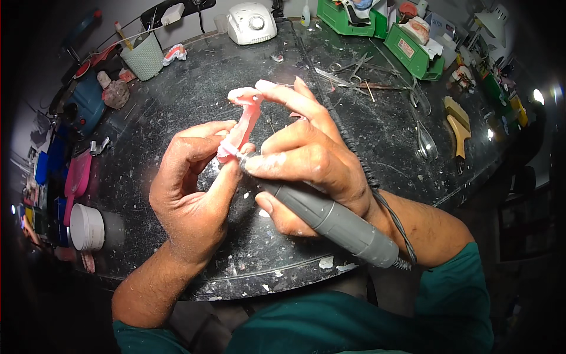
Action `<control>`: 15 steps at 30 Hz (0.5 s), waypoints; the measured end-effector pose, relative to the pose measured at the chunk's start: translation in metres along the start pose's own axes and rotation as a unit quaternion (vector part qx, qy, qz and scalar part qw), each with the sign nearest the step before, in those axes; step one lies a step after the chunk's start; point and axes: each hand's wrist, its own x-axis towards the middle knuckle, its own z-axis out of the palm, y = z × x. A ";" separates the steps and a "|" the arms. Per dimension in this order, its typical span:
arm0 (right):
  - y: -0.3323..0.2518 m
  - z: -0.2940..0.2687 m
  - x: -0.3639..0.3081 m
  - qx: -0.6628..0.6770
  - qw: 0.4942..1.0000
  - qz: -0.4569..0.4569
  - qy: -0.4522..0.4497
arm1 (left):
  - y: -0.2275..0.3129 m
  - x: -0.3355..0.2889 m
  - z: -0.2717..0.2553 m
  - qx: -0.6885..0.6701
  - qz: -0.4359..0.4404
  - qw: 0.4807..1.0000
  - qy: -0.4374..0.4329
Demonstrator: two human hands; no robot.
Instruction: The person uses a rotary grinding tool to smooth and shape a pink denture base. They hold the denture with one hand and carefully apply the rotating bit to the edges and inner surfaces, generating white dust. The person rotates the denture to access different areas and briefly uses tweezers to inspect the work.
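Between the thumb and fingers of my left hand [193, 186] is a pink denture base [240, 131], tilted upright, with pale teeth along its upper end. My right hand [321, 156] is wrapped round a grey rotary handpiece [333, 217], whose cord runs back over the wrist. The handpiece's tip meets the lower end of the denture, close to my left thumb; the bit itself is mostly hidden. One outstretched right fingertip rests by the denture's upper end.
The dark worktop [194, 88] is speckled with white debris. At the back stands a white control box [252, 23]. Green bins [414, 54], scissors [354, 69] and a brush [458, 130] lie right. On the left are a white tub [87, 227] and a woven cup [142, 58].
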 end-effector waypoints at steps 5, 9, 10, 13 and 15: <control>-0.001 0.000 0.000 -0.007 1.000 -0.005 0.000 | 0.002 0.001 0.001 0.039 0.015 0.999 0.005; 0.000 0.001 0.000 -0.006 1.000 0.000 0.000 | 0.002 0.002 0.000 0.066 0.021 0.998 0.013; 0.000 0.001 -0.001 -0.010 1.000 -0.004 0.001 | 0.003 0.003 0.001 0.072 0.024 0.997 0.013; -0.002 -0.001 0.000 -0.012 1.000 0.002 0.001 | 0.001 0.003 0.001 0.073 0.034 0.996 0.027; -0.003 -0.001 0.000 -0.012 1.000 0.008 0.001 | 0.002 0.004 0.002 0.081 0.036 0.996 0.032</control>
